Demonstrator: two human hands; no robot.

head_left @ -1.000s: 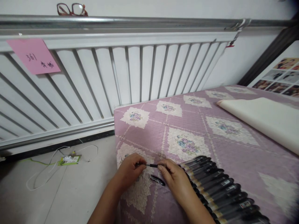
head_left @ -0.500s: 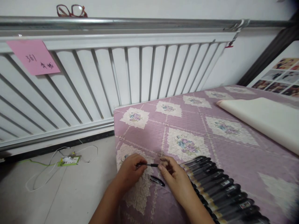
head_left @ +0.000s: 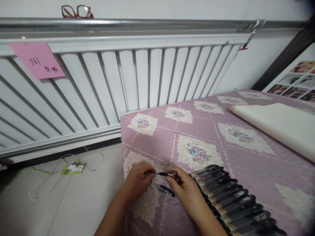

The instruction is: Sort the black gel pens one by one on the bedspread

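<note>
My left hand [head_left: 136, 181] and my right hand [head_left: 185, 187] hold a thin black pen part [head_left: 160, 173] between their fingertips, level, just above the purple quilted cover [head_left: 197, 131]. The left fingers pinch its left end, the right fingers its right end. Just below it a black pen cap [head_left: 166, 190] lies on the lace patch of the cover. To the right of my right hand runs a row of several black pens [head_left: 233, 200], laid side by side.
A white radiator [head_left: 110, 85] fills the wall behind, with a pink note [head_left: 37, 59] stuck on it and red glasses [head_left: 77, 11] on the pipe above. A cream roll [head_left: 275, 126] lies at right. A green power strip [head_left: 73, 168] with cables sits on the floor.
The hands stay almost in place on the pen part. The right fingers opened slightly half a second ago and have closed on its right end again.
</note>
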